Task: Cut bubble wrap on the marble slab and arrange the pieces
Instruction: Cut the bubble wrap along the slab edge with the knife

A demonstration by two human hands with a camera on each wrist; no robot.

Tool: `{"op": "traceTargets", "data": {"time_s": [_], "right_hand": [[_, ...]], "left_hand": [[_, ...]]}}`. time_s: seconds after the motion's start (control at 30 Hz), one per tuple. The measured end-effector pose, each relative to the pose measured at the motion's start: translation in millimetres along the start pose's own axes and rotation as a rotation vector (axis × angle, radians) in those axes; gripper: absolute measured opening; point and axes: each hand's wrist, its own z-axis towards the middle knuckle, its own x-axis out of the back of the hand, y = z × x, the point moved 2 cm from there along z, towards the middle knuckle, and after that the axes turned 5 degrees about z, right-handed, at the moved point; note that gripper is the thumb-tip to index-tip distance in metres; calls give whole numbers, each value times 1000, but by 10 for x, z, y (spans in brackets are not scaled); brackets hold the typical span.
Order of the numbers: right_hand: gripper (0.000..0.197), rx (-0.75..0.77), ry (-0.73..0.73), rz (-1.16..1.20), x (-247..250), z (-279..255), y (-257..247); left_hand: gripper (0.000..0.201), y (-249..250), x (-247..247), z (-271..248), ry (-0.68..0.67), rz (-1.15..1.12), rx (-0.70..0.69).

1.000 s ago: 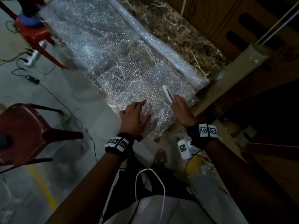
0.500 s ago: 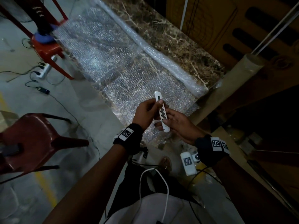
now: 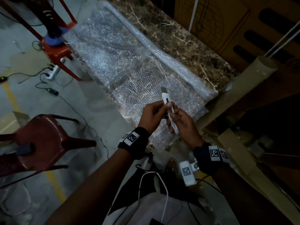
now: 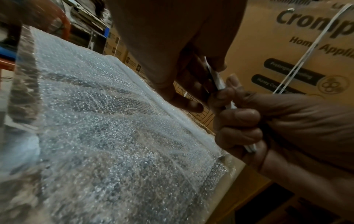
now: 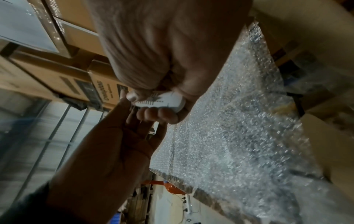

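A sheet of bubble wrap (image 3: 113, 51) (image 4: 107, 136) (image 5: 229, 144) covers the brown marble slab (image 3: 178, 41). A rolled length of bubble wrap (image 3: 162, 52) lies along its right side. A white utility knife (image 3: 169, 109) (image 5: 162, 100) (image 4: 216, 78) is held above the near end of the sheet, its short blade (image 3: 163, 90) sticking out toward the far side. My right hand (image 3: 181, 122) (image 5: 153, 63) grips the knife's handle. My left hand (image 3: 154, 116) (image 4: 172, 60) pinches the knife's upper body with thumb and fingers.
Two red plastic chairs (image 3: 53, 38) (image 3: 40, 143) stand on the grey floor to the left, with a power strip and cables (image 3: 50, 73) between them. Cardboard boxes (image 3: 235, 21) (image 4: 296, 53) and a cardboard tube (image 3: 243, 88) border the slab on the right.
Both hands left the bubble wrap and lifted the knife. The left hand took hold of its upper body, and the blade now sticks out of the tip.
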Motion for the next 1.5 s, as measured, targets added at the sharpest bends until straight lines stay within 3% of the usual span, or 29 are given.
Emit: {"op": "traceTargets", "data": {"time_s": [0.57, 0.83, 1.5], "right_hand": [[20, 31, 71, -22, -249, 216, -158], [23, -7, 130, -19, -58, 213, -258], [29, -157, -65, 69, 464, 207, -247]], "left_hand": [[31, 152, 315, 250, -160, -69, 29], [32, 251, 83, 254, -112, -55, 14], [33, 85, -411, 321, 28, -167, 31]]}}
